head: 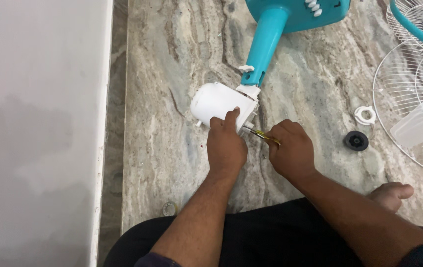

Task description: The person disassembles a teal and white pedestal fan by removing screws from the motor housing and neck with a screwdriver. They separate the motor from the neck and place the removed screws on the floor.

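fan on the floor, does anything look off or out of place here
The fan is in pieces: its white motor housing lies on its side, bare of blades, with the wire guards off at right. A white ring nut and black cap lie loose on the floor.

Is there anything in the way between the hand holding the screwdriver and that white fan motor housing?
Nothing visible blocks it. The right hand grips a yellow-handled screwdriver whose shaft runs straight to the edge of the white motor housing. The left hand rests on the housing beside that spot, not across the tool's path.
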